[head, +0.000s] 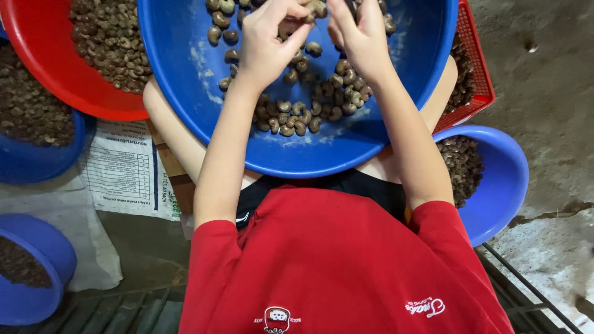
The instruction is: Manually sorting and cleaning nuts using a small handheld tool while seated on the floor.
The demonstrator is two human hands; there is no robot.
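A cashew nut (317,8) is pinched between both hands over the large blue basin (185,74) on the lap. The left hand (267,43) and right hand (362,37) have their grip closed on it. Shelling seems underway; a firm, careful peel is called for next.

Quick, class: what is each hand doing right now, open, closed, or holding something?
Left hand: fingers pinched on a nut over the blue basin.
Right hand: fingers curled at the same nut; grip cannot be told.
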